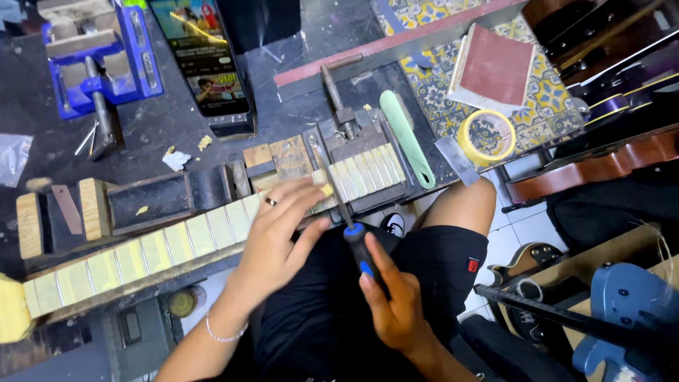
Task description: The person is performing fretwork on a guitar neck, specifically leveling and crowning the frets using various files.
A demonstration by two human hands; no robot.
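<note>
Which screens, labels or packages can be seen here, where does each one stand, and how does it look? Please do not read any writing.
Phone: upright at the back of the dark bench, right of the blue vise; tall black rectangle, lit screen with colourful pictures.
Small label: on the black shorts, right thigh; a tiny red patch.
Clear plastic bag: at the bench's left edge; crumpled, see-through.

The long wooden guitar neck with taped frets (170, 244) lies across the dark workbench (177, 120). Behind its left part stands the blue metal vise (99, 56), and right of that vise a black smartphone (201, 56). Right of the neck's far end lie a pale green plastic-handled tool (407, 138) and, further right, a yellow tape roll (486, 136).
</note>
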